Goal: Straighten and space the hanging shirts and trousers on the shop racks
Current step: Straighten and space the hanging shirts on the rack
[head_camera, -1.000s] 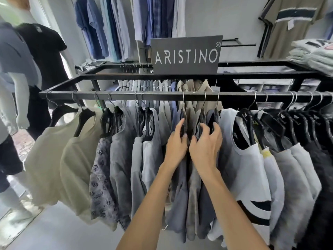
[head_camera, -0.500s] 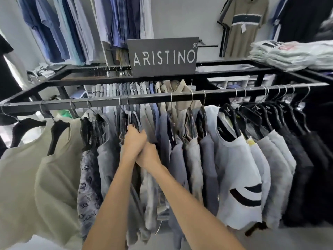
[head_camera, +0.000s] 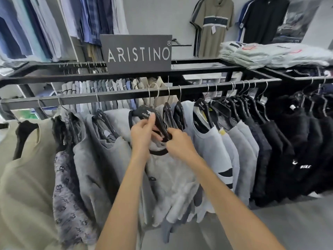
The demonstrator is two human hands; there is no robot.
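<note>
Head cam: we've got both hands on one black hanger (head_camera: 146, 114) at frame centre, its hook up at the rail (head_camera: 117, 95). Our left hand (head_camera: 142, 132) pinches the upper arm, thumb up by the logo. Our right hand (head_camera: 178, 143) curls round the lower end, at 4 o'clock of the left. Hanger's tilted, w/ a grey shirt (head_camera: 171, 181) w/ dark collar hanging off it. Beige tops (head_camera: 27, 177) at 9 o'clock, black tops (head_camera: 288, 145) at 3, ARISTINO sign (head_camera: 138, 53) at 12.

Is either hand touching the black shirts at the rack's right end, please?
No, the left hand and right hand grip a black hanger mid-rack.
</note>
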